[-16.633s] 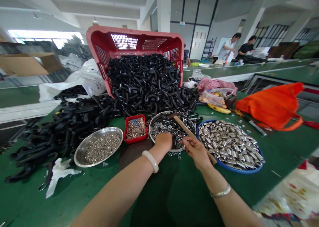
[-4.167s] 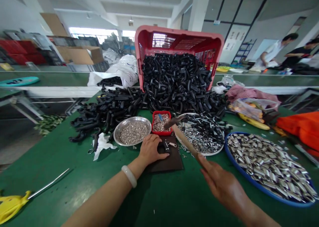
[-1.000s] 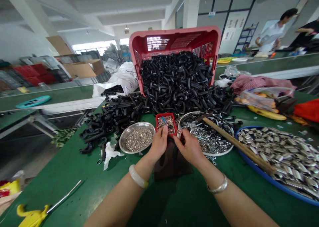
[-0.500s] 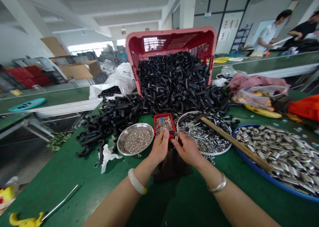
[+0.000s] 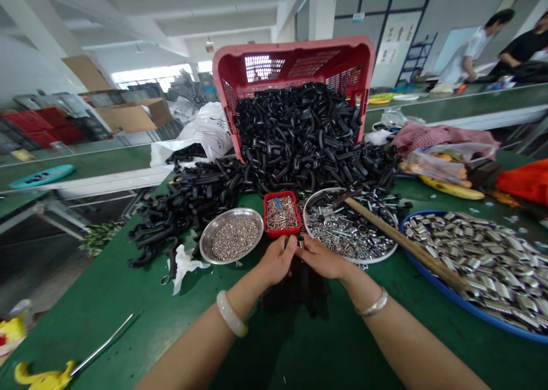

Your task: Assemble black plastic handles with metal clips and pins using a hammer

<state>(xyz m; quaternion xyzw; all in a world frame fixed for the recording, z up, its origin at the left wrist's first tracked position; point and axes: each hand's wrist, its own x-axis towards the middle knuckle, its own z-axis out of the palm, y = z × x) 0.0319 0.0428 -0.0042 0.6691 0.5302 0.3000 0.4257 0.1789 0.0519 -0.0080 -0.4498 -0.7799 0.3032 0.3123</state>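
Note:
My left hand [image 5: 276, 260] and my right hand [image 5: 322, 257] meet above a dark block on the table. Between their fingertips is a small black part with a ribbed metal piece [image 5: 301, 242], mostly covered by the fingers. Both hands are closed on it. Just beyond them stands a red tray [image 5: 281, 232] of small metal pins. To the left is a steel bowl [image 5: 204, 242] of tiny metal pieces; to the right, a white-rimmed tray [image 5: 377, 260] holds mixed bolts, washers and nuts.
A tilted red crate [image 5: 291, 46] spills black curved parts [image 5: 295, 127] across the back. A hammer [image 5: 402, 241] lies over the right tray and a blue basin [image 5: 462, 305] of metal sleeves. A yellow-handled rod [image 5: 103, 343] lies front left. Two people work at the far right.
Both hands, with the black part, have drawn slightly down toward me, off the red tray's front edge. The fingers now cover more of the part.

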